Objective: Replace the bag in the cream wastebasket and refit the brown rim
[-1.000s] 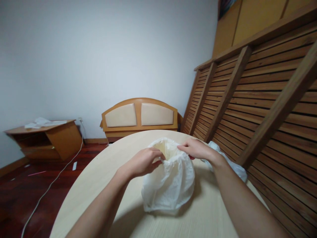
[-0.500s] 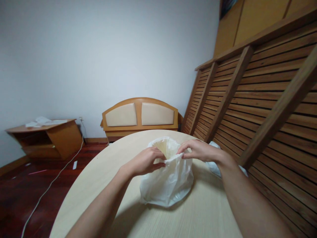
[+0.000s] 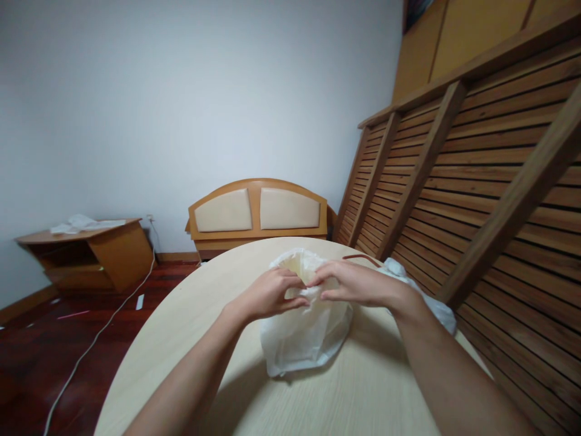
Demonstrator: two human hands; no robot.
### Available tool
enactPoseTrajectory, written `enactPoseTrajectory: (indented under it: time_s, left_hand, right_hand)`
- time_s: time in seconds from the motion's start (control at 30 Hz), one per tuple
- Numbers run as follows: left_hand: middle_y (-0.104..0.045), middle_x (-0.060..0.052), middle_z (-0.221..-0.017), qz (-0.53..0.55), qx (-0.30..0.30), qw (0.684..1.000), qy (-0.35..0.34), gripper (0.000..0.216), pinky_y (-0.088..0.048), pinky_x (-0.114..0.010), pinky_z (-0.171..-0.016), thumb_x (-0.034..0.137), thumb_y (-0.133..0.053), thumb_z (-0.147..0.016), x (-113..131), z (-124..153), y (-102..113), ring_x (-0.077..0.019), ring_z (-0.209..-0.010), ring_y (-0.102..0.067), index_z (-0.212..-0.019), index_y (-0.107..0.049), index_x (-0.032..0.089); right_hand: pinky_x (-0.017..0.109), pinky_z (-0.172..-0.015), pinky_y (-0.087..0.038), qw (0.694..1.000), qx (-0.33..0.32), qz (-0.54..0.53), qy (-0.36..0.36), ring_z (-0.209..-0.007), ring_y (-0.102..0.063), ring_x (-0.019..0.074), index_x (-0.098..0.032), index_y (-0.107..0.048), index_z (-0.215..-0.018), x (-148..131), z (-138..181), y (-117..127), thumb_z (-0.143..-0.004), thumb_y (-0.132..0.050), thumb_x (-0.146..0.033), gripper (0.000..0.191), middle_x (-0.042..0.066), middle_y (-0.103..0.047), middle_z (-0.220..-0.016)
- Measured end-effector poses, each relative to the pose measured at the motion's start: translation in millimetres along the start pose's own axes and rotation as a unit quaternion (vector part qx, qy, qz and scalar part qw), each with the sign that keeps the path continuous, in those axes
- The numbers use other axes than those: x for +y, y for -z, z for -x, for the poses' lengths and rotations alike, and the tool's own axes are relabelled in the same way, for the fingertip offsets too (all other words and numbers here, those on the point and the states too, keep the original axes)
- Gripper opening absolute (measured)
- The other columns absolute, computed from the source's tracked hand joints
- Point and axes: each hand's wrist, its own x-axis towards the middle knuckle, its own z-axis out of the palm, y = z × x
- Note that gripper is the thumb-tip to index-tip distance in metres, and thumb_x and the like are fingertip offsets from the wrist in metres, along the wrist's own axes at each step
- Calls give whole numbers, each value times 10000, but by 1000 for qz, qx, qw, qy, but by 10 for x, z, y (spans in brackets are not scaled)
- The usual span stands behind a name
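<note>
A thin white plastic bag stands upright on the round pale wooden table, its mouth open at the top. On the left side of the near rim, my left hand holds the plastic between fingers and thumb. My right hand grips the same rim just to the right, its fingertips nearly meeting those of the left. The bag's inside shows only in part behind my fingers, so what it holds, if anything, is hidden.
White crumpled plastic and a thin brown curved strip lie at the table's right edge. Slatted wooden panels lean close on the right. Behind stands a headboard; at left, a low cabinet and a floor cable.
My right hand has shifted left along the rim toward my left hand, narrowing the gap between them. The bag's near rim is drawn closer together. More of the brown strip shows.
</note>
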Motion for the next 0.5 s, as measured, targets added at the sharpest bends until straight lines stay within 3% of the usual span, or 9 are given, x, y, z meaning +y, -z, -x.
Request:
enactPoseTrajectory:
  time_s: [0.07,0.13,0.27,0.4,0.5]
  left_hand:
    - [-723,-70,-1016,15,0,1000,12,367,-467,-309,-863,496,-684,-885,-15,32,53,-215,-970,-659,-1090,-688,191]
    - [-719,-69,-1069,23,13,999,29,376,-464,-316,-898,481,-719,-860,-58,61,92,-220,-1013,-648,-1104,-680,197]
    - [-726,-45,-969,26,36,999,12,157,-468,-310,-890,329,-614,-958,-188,68,58,-183,-930,-644,-989,-692,196]
    - [-702,-57,-911,34,67,997,-21,148,-487,-317,-884,294,-605,-961,-257,35,-14,-201,-957,-622,-893,-681,186]
    - [-691,-69,-914,30,78,996,-31,143,-483,-349,-935,309,-624,-948,-257,28,-22,-228,-1033,-605,-890,-676,189]
  right_hand:
    - [324,-919,-493,1000,5,5,-12,-972,-699,231,-173,-797,-978,12,-13,12,-844,-630,-129,219,80,-773,-1002]
    - [307,-894,-499,999,22,17,-27,-968,-701,231,-168,-798,-928,100,2,33,-821,-617,-81,228,77,-777,-985]
    - [325,-918,-501,998,35,42,-43,-990,-696,238,-183,-791,-936,299,55,66,-793,-579,-30,298,68,-775,-1007]
    - [379,-1022,-460,997,38,63,-37,-1112,-652,273,-170,-763,-1068,274,73,48,-752,-599,-29,383,95,-740,-1132]
    - [394,-1067,-424,999,35,36,-4,-1206,-595,296,-169,-699,-1222,136,48,11,-764,-730,-213,461,112,-686,-1252]
